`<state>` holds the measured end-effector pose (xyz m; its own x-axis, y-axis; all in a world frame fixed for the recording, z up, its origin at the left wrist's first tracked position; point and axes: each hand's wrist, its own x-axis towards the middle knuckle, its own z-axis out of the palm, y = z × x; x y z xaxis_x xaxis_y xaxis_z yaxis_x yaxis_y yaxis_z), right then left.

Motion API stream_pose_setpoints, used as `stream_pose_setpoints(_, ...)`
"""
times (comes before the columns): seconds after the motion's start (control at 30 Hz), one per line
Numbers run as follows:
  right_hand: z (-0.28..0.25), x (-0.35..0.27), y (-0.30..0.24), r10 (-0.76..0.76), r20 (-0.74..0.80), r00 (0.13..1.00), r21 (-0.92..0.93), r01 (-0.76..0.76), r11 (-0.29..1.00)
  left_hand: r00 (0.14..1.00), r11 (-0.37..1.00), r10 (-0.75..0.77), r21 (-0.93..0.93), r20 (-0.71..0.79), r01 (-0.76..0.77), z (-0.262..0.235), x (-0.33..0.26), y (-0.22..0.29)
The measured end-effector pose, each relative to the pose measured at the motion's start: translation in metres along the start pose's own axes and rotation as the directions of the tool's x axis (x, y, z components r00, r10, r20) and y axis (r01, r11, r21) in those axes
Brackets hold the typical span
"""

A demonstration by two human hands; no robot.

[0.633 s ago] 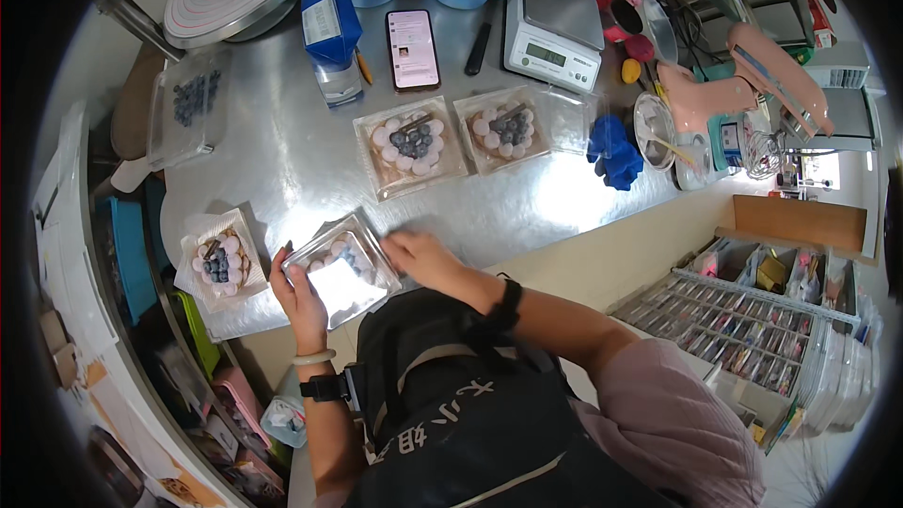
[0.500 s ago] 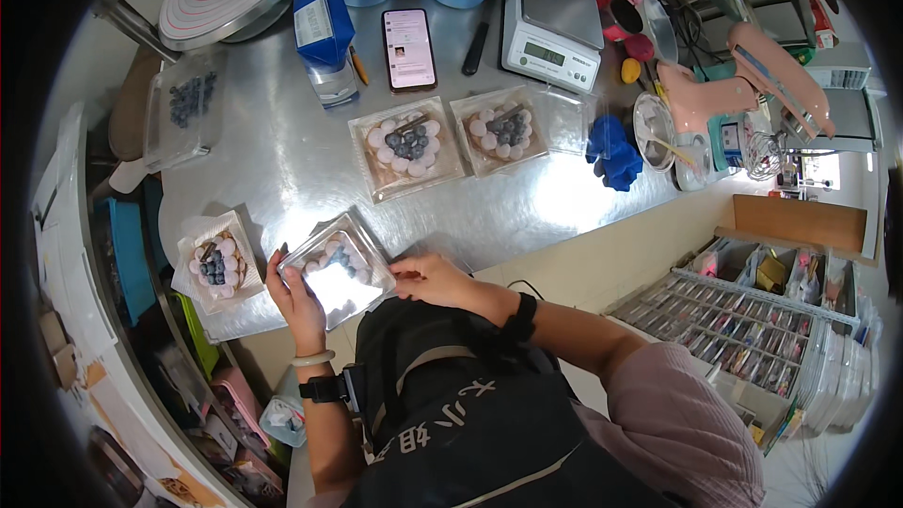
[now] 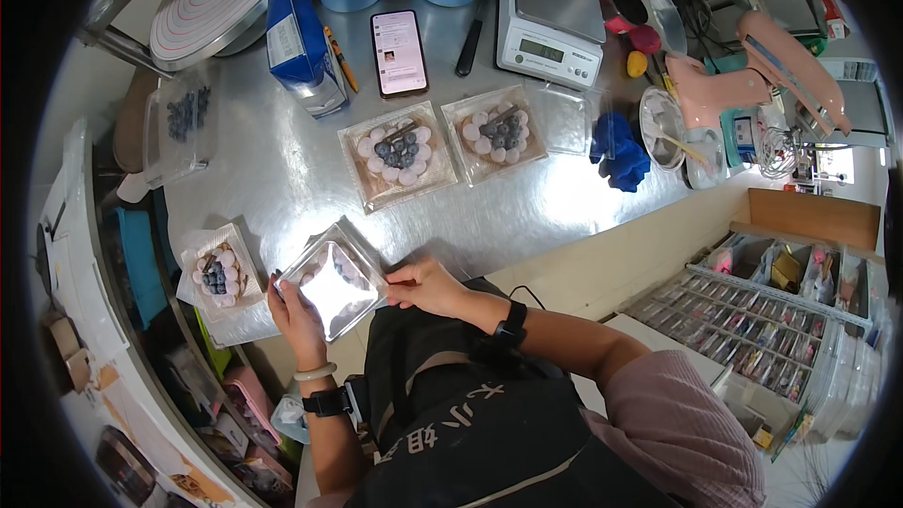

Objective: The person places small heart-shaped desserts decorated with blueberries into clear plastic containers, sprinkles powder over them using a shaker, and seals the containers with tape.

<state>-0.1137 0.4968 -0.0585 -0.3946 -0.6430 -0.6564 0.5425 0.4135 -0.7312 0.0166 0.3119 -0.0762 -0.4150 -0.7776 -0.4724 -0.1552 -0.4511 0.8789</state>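
My left hand (image 3: 301,322) holds the left side of a clear plastic box (image 3: 365,268) at the table's near edge. My right hand (image 3: 429,288) pinches the box's right corner, fingers closed. Inside shows a tart with pale pink dollops and blueberries, partly lost under strong glare. To the left, an uncovered tart (image 3: 221,275) of the same kind sits on a clear base. Farther back, two similar tarts lie side by side in square clear boxes, the left boxed tart (image 3: 399,154) and the right boxed tart (image 3: 498,134).
Behind lie a phone (image 3: 400,55), a black-handled tool (image 3: 468,49), a blue carton (image 3: 303,52) and a scale (image 3: 550,38). Clear lids (image 3: 567,118), a blue cloth (image 3: 621,152) and a pink stand mixer (image 3: 720,94) stand right. A blueberry container (image 3: 183,122) is far left.
The view has shifted slightly. Both hands stay on the clear box, which has tilted a little, and the glare across it has changed shape.
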Motion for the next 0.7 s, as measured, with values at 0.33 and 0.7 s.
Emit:
stream_pose_setpoints(0.33, -0.019, -0.033, -0.039, -0.232, -0.013, 0.973, 0.07, 0.232, 0.97, 0.996, 0.997, 0.079, -0.003, 0.031, -0.079, 0.056, -0.029, 0.076)
stream_pose_setpoints(0.7, -0.249, -0.06, -0.082, -0.77, -0.385, 0.509, -0.903, -0.034, 0.429, 0.965, 0.978, 0.027, 0.195, 0.261, -0.08, 0.163, 0.023, 0.092)
